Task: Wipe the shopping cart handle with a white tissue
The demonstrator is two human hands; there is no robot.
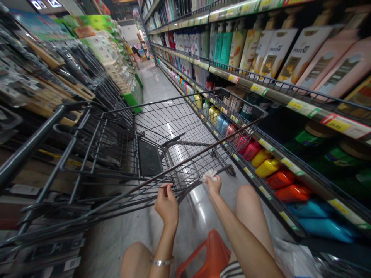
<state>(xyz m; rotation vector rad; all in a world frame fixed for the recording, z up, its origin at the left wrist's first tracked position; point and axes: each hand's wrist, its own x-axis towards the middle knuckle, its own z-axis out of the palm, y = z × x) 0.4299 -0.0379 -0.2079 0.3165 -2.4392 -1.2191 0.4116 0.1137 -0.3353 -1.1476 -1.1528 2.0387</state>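
Note:
A dark metal shopping cart (139, 172) stands across the aisle, its wire basket before me. In my right hand (214, 185) is a crumpled white tissue (209, 175), pressed against the dark tube of the cart's lower frame. My left hand (167, 204) is beside the basket's lower side wires, fingers curled towards the thumb; whether they grip a wire is hard to make out. A bracelet (161, 262) circles my left wrist. Between my bare knees is an orange plastic stool or basket (213, 251), only partly visible.
Shelves along the right hold pump bottles (279, 52), with yellow bottles (265, 162) and other colours on the lowest level. To the left hang packaged goods (78, 61) on a rack. A green display base (133, 98) stands farther back. Clear plastic bags (298, 255) lie at lower right.

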